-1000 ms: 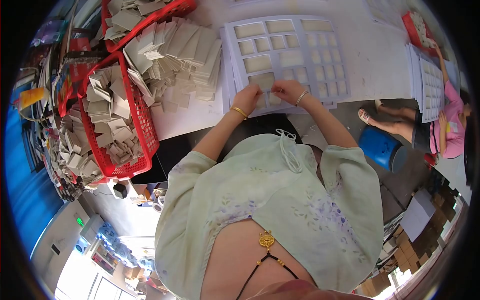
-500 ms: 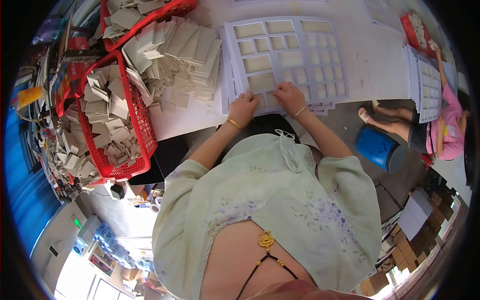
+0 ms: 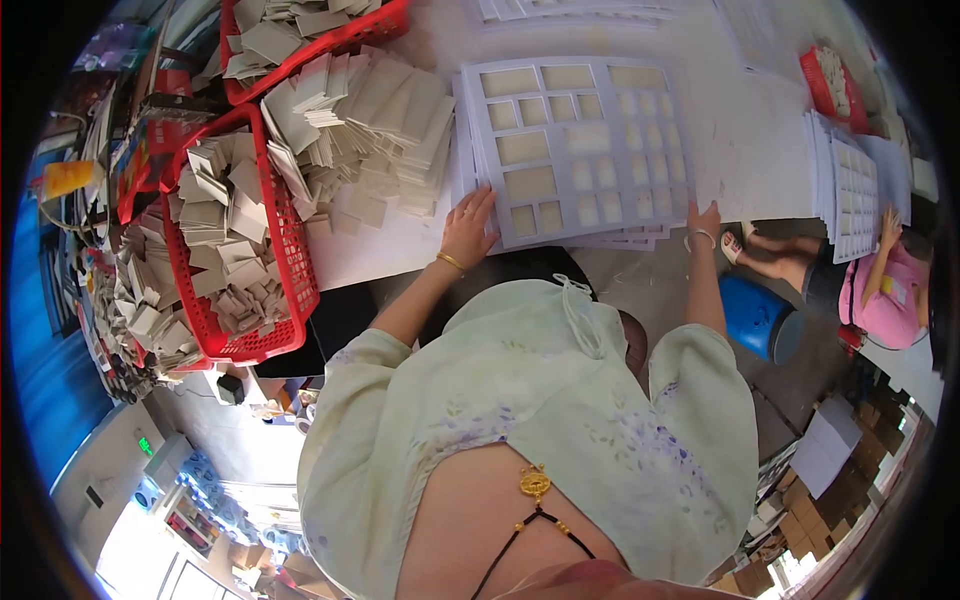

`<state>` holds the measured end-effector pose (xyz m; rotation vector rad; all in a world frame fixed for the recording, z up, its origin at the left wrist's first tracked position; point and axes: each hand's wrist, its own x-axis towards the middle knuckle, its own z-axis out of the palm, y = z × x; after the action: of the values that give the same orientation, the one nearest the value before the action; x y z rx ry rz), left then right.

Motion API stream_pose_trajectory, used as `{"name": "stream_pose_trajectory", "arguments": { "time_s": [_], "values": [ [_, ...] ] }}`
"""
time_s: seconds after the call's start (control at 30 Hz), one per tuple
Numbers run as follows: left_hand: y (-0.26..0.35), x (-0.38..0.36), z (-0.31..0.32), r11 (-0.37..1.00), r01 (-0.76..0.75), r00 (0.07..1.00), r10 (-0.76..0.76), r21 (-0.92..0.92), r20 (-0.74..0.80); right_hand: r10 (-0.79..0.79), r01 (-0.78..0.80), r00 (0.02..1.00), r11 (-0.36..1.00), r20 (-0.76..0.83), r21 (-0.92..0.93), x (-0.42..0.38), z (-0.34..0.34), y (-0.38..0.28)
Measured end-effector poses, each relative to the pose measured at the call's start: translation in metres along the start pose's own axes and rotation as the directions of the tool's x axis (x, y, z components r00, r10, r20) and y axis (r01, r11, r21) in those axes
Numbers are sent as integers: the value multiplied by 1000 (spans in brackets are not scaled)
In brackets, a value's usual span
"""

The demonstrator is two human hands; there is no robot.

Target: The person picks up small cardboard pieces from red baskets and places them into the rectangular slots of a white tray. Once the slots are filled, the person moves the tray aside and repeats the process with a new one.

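Note:
A white cut-out sheet (image 3: 555,120) with several rectangular windows, pale board showing in them, lies on top of a stack of similar sheets at the table's front edge. At its lower left side is my left hand (image 3: 468,226), fingers along the edge and thumb near the bottom corner. My right hand (image 3: 704,222) pinches the lower right corner, arm stretched out. Both hands hold the sheet at opposite sides. Left of the stack, many loose grey board pieces (image 3: 400,110) are heaped and fanned out. What the fingertips do beneath the sheet is hidden.
Two red baskets of board pieces stand at the left, one (image 3: 298,270) near and one (image 3: 325,50) farther back. More sheets (image 3: 580,10) lie at the back. To the right are a blue barrel (image 3: 757,312) and a co-worker in a pink top (image 3: 888,300) beside another sheet stack (image 3: 850,195).
My hands have moved apart from the sheet's lower windows, the left to its left edge and the right to its lower right corner. The view has shifted slightly. The co-worker's arm has lowered.

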<state>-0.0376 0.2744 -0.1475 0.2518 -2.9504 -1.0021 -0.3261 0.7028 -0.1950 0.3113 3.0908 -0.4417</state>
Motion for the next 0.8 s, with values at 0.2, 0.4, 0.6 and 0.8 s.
{"name": "stream_pose_trajectory", "arguments": {
  "time_s": [0.2, 0.4, 0.6, 0.8],
  "values": [
    [-1, 5, -3, 996, 38, 994, -46, 79, 97, -108, 98, 983, 992, 146, 75, -2, -39, -7],
    [6, 9, -4, 989, 78, 989, -92, 122, 114, -212, -413, 884, 63, 416, 909, -24, -92, -22],
    [1, 8, -1, 982, 111, 982, -133, 152, 137, 6, -395, 916, -162, 402, 904, -32, -87, -57],
    [4, 9, -1, 979, 132, 978, -154, 157, 140, 258, -258, 922, -146, 288, 955, 131, -138, 113]
  ]
}}
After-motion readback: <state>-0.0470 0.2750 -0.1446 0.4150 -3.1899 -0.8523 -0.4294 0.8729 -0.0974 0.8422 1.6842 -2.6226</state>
